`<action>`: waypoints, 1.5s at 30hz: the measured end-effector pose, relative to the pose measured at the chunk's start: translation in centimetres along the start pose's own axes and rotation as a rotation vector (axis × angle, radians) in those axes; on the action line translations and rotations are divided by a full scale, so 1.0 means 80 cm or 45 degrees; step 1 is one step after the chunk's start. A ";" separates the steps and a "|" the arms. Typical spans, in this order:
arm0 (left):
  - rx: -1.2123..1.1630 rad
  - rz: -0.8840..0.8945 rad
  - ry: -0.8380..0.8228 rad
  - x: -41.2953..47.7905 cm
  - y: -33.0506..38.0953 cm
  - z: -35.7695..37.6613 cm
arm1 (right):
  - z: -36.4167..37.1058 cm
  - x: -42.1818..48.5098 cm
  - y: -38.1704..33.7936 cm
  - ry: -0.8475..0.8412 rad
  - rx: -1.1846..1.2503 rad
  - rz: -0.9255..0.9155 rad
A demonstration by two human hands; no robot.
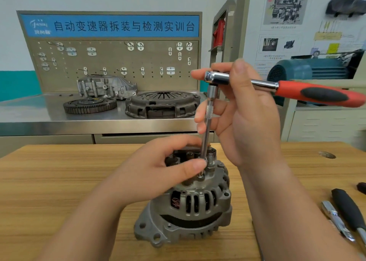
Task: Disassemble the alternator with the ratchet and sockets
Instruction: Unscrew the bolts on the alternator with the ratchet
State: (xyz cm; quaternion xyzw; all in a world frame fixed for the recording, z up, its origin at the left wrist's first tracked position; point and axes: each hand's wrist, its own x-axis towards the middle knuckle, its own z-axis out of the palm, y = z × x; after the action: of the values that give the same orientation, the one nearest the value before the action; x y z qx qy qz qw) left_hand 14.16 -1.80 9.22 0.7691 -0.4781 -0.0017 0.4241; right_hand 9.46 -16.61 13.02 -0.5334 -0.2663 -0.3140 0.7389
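Wood bench (59,171): 1 alternator (194,211), L hand (158,173) pinching 1 ext. bar (207,134) low, R hand (243,110) gripping 1 ratchet (316,94).

Left hand (158,173) low, right hand (245,112) high; curled grips.

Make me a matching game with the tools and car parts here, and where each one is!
Things:
1 ratchet
2 extension bar
3 alternator
4 clutch pressure plate

Places:
A on the steel bench behind
B standing on the wooden table
C head gripped by the right hand
D lower end pinched by the left hand

Pairs: 1-C, 2-D, 3-B, 4-A.
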 end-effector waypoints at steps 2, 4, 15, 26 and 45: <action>-0.061 0.028 0.039 0.003 -0.002 0.011 | 0.003 -0.001 0.001 -0.028 0.001 0.016; -0.129 0.031 0.032 0.005 -0.005 0.013 | 0.005 -0.002 0.002 -0.043 -0.006 0.024; -0.167 0.147 0.036 0.004 -0.003 0.010 | 0.003 0.007 0.004 -0.238 0.226 0.189; -0.229 0.163 0.135 0.012 -0.003 0.022 | 0.005 0.004 0.000 -0.156 0.295 0.300; -0.133 0.170 0.164 0.015 0.003 0.029 | -0.001 -0.014 -0.008 0.035 0.354 0.293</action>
State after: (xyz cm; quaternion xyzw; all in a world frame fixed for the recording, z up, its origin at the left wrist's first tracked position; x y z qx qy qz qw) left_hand 13.70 -4.23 8.38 0.7109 -0.4993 0.0509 0.4926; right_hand 8.25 -16.67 12.62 -0.4487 -0.2342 -0.1946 0.8402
